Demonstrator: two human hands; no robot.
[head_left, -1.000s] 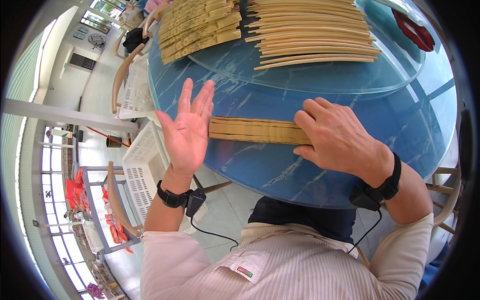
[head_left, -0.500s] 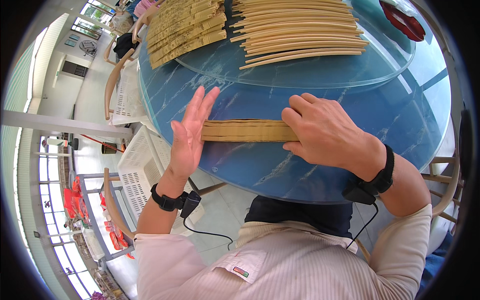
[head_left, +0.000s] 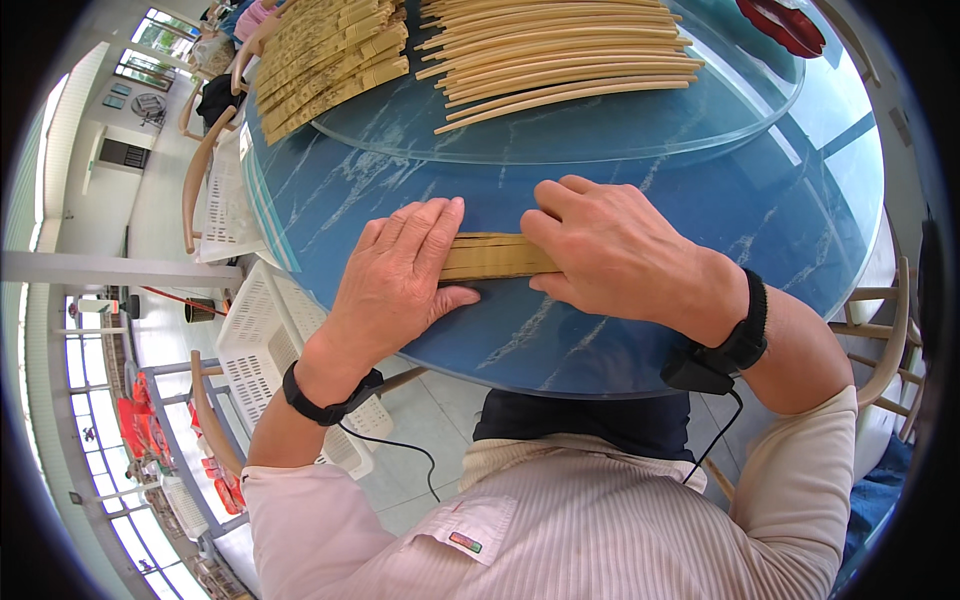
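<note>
A stack of flat yellow-brown strips (head_left: 492, 257), lying crosswise on the blue table, is between my two hands. My left hand (head_left: 400, 255) is closed around the left end, fingers together along the far side and thumb on the near side. On the right end my right hand (head_left: 620, 250) grips the stack with curled fingers and thumb. Both ends are hidden under the hands. Farther off at the left lie several fanned bundles of similar mottled strips (head_left: 335, 65). Beside them is a row of many pale round sticks (head_left: 570, 65).
The round blue marbled table (head_left: 660, 350) carries a raised glass turntable (head_left: 590, 150) bearing the strips and sticks. A dark red object (head_left: 785, 25) rests at the far right. White plastic baskets (head_left: 265, 345) and wooden chairs (head_left: 205, 165) stand beyond the left edge.
My left hand has gone from open and upright against the stack's left end to closed over it. The right hand keeps its grip. The view has shifted slightly.
</note>
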